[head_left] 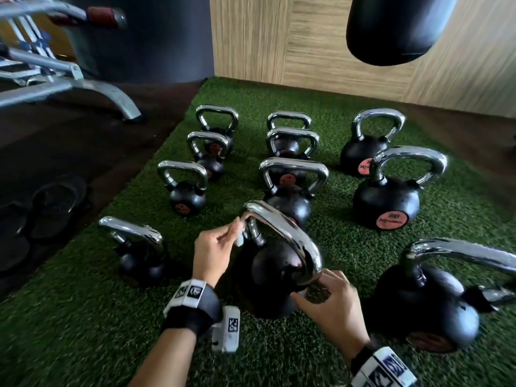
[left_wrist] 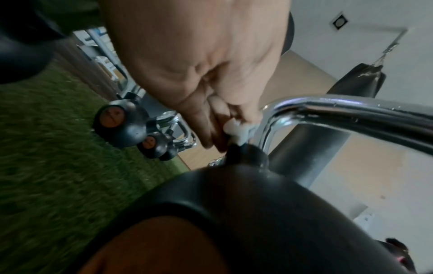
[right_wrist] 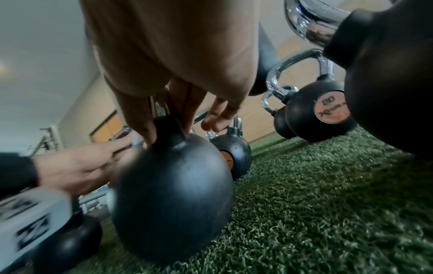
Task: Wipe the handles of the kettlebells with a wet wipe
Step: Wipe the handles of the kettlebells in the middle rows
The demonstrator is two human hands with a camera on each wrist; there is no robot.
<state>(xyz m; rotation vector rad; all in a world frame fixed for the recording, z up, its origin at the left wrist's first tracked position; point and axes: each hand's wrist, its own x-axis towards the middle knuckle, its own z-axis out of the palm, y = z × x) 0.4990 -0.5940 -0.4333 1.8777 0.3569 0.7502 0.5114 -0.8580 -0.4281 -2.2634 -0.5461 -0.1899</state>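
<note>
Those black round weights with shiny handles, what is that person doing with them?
The person is cleaning them. The left hand pinches a small white wet wipe against the far end of the shiny chrome handle of the nearest black kettlebell. The right hand holds the handle's near end with its fingers. The other black kettlebells stand untouched on the green artificial turf.

Green turf (head_left: pixel 335 88), wood-panelled wall (head_left: pixel 307 37)

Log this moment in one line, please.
left hand: pinches wet wipe on kettlebell handle | right hand: fingers at handle's near base | kettlebell on turf
</note>
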